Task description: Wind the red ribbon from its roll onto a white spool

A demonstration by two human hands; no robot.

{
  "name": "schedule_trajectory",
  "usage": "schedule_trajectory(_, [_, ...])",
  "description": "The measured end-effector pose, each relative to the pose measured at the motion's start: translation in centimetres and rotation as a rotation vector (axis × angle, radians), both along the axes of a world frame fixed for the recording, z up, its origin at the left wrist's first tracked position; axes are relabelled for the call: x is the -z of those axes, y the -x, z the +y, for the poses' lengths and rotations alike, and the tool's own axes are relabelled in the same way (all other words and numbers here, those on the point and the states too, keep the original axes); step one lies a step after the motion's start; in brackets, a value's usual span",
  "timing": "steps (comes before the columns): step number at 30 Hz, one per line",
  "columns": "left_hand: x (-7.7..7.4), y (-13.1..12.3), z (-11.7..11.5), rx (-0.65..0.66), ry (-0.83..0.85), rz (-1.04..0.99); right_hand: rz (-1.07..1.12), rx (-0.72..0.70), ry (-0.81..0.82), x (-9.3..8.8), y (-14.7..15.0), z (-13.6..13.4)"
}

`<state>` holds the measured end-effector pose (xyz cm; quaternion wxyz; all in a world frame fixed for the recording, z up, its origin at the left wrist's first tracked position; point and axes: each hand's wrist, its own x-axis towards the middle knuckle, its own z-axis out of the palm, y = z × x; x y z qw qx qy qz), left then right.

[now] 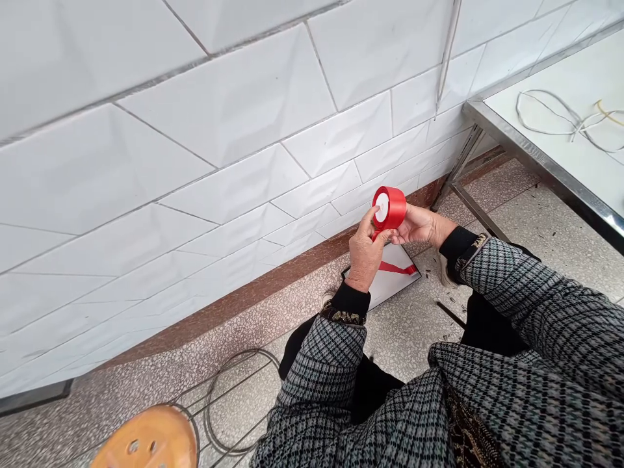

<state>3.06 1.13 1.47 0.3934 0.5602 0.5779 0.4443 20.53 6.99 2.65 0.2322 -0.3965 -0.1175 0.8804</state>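
A roll of red ribbon [398,205] with a white core is held up in front of the tiled wall. My left hand [365,252] grips its left side, a finger at the white core and the thumb at the lower edge. From the right, my right hand [420,225] supports the roll, its fingers partly hidden behind and under it. Below my hands, a strip of red ribbon [396,268] lies across a flat white panel [390,289] with a dark edge on the floor.
White wall tiles [234,123] rise ahead. At the right stands a metal-framed table [550,162] with loose wires [550,130] on it. An orange round stool seat [146,439] and a wire loop [207,416] are at lower left. A dark rod [451,313] lies on the speckled floor.
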Motion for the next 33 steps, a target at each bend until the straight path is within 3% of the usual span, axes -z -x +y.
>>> schedule_trajectory(3, [0.2,0.5,0.3,0.108,-0.03,-0.005,-0.005,-0.01,0.01,0.2,-0.2,0.0])
schedule_trajectory(7, [0.7,1.1,0.7,0.146,-0.031,-0.002,-0.032,-0.023,0.047,0.3,-0.3,0.0])
schedule_trajectory(14, [1.2,1.7,1.3,0.286,0.133,-0.154,-0.03,-0.05,0.063,0.4,-0.3,-0.2])
schedule_trajectory(23, [0.7,2.1,1.4,0.295,0.135,-0.189,-0.071,-0.059,0.03,-0.2,0.3,-0.8])
schedule_trajectory(27, [0.1,2.5,1.3,0.327,0.169,-0.257,-0.123,-0.092,-0.122,-0.5,0.2,-0.9])
schedule_trajectory(33, [-0.9,2.6,1.3,0.377,0.281,-0.484,-0.34,-0.058,-0.582,-0.3,-0.3,-0.7])
